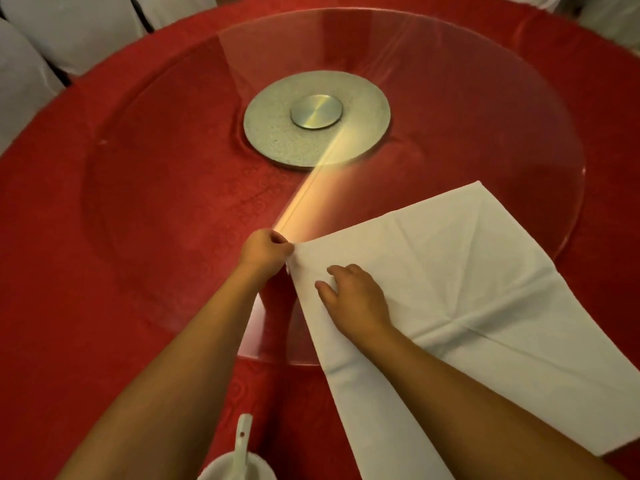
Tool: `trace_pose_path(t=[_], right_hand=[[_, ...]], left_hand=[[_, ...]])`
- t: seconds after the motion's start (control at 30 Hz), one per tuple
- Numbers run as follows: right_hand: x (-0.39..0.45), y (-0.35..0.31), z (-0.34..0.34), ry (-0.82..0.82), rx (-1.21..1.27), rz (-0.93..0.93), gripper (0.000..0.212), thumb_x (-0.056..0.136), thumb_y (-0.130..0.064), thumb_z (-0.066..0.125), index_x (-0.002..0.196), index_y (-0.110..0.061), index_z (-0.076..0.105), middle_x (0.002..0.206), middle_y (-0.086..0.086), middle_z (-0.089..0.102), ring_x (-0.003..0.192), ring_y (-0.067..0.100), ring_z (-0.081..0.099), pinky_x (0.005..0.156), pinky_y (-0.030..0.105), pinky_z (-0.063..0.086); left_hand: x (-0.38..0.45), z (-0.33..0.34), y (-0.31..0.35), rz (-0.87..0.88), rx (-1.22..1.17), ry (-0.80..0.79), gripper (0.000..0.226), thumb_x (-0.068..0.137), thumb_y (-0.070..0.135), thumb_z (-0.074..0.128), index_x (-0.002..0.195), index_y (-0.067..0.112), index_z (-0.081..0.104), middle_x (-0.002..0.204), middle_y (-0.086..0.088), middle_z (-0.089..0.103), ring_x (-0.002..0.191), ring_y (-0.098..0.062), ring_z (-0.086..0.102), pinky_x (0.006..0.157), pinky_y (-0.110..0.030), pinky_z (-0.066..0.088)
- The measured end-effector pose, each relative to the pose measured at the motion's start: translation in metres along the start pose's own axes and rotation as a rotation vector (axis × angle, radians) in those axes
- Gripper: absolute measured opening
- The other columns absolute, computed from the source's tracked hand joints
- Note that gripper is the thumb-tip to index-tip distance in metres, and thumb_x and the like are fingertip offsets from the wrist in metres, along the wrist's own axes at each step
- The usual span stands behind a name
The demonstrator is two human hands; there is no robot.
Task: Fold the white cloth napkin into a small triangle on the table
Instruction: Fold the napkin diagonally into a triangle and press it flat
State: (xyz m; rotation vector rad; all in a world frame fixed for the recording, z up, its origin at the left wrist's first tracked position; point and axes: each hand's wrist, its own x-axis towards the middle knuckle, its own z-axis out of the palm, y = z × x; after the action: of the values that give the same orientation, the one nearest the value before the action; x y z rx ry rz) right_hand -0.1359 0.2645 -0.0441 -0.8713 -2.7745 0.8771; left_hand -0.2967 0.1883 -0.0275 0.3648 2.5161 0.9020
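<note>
The white napkin (450, 289) lies spread and creased, partly on the glass turntable (173, 188), partly on the red tabletop (52, 254). The left hand (265, 251) has its grip pinched on the napkin's near-left corner. Just right of it, the right hand (353, 299) rests flat with fingers spread, evidently anchoring the cloth for a fold.

dim warm light, glare streak on glass turntable (346, 64), edges bowed.
</note>
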Motion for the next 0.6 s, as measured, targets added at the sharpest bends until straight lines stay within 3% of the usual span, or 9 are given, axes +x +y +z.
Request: trace_pose_path(t=[0.07, 0.13, 0.23, 0.37, 0.43, 0.53, 0.6], right_hand=[[0.002, -0.015, 0.0, 0.03, 0.148, 0.097, 0.038, 0.094, -0.041, 0.048, 0.12, -0.018, 0.061, 0.115, 0.003, 0.066, 0.101, 0.02, 0.061, 0.088, 0.036, 0.052], [0.004, -0.027, -0.008, 0.08, 0.455, 0.276, 0.028, 0.093, -0.04, 0.047, 0.097, -0.023, 0.069, 0.097, -0.002, 0.07, 0.088, 0.016, 0.064, 0.084, 0.039, 0.055], [0.006, -0.037, -0.023, 0.136, 0.843, 0.486, 0.032, 0.088, -0.053, 0.048, 0.071, -0.032, 0.065, 0.077, -0.011, 0.069, 0.075, 0.01, 0.067, 0.076, 0.034, 0.057], [-0.008, -0.026, -0.041, 0.179, 0.842, 0.408, 0.025, 0.086, -0.048, 0.057, 0.086, -0.028, 0.072, 0.077, -0.013, 0.071, 0.072, 0.005, 0.068, 0.062, 0.016, 0.054], [-0.016, -0.014, -0.049, 0.195, 0.818, 0.412, 0.019, 0.087, -0.04, 0.059, 0.089, -0.027, 0.072, 0.079, -0.013, 0.071, 0.074, 0.005, 0.068, 0.065, 0.017, 0.054], [-0.032, 0.004, -0.063, 0.223, 0.793, 0.424, 0.017, 0.09, -0.031, 0.057, 0.082, -0.03, 0.072, 0.078, -0.015, 0.071, 0.074, 0.005, 0.068, 0.069, 0.018, 0.055], [-0.046, 0.016, -0.07, 0.256, 0.766, 0.427, 0.023, 0.091, -0.029, 0.057, 0.072, -0.034, 0.068, 0.073, -0.016, 0.07, 0.069, 0.006, 0.067, 0.062, 0.014, 0.053]], left_hand=[[-0.008, -0.002, 0.006, 0.125, -0.065, -0.026, 0.016, 0.079, 0.014, 0.068, 0.067, 0.02, 0.06, 0.065, 0.0, 0.062, 0.06, -0.017, 0.058, 0.059, -0.033, 0.049], [-0.02, -0.003, 0.012, 0.255, -0.111, -0.059, 0.012, 0.079, 0.017, 0.07, 0.071, 0.022, 0.061, 0.066, 0.003, 0.062, 0.058, -0.015, 0.056, 0.056, -0.033, 0.048], [-0.042, 0.002, 0.02, 0.449, -0.062, -0.097, 0.009, 0.081, 0.024, 0.068, 0.077, 0.027, 0.06, 0.073, 0.008, 0.064, 0.066, -0.012, 0.06, 0.057, -0.032, 0.05], [-0.067, 0.015, 0.032, 0.638, -0.021, -0.091, 0.017, 0.08, 0.024, 0.066, 0.089, 0.031, 0.055, 0.076, 0.015, 0.062, 0.071, -0.002, 0.06, 0.057, -0.018, 0.044], [-0.078, 0.025, 0.036, 0.707, 0.0, -0.104, 0.027, 0.08, 0.023, 0.068, 0.101, 0.029, 0.053, 0.083, 0.014, 0.062, 0.074, -0.004, 0.059, 0.061, -0.014, 0.041], [-0.096, 0.046, 0.039, 0.819, 0.043, -0.086, 0.037, 0.083, 0.025, 0.069, 0.117, 0.024, 0.052, 0.099, 0.005, 0.065, 0.087, -0.009, 0.058, 0.069, -0.014, 0.039], [-0.107, 0.06, 0.039, 0.863, 0.109, -0.021, 0.044, 0.083, 0.031, 0.069, 0.123, 0.023, 0.051, 0.11, -0.002, 0.063, 0.099, -0.018, 0.057, 0.077, -0.023, 0.042]])
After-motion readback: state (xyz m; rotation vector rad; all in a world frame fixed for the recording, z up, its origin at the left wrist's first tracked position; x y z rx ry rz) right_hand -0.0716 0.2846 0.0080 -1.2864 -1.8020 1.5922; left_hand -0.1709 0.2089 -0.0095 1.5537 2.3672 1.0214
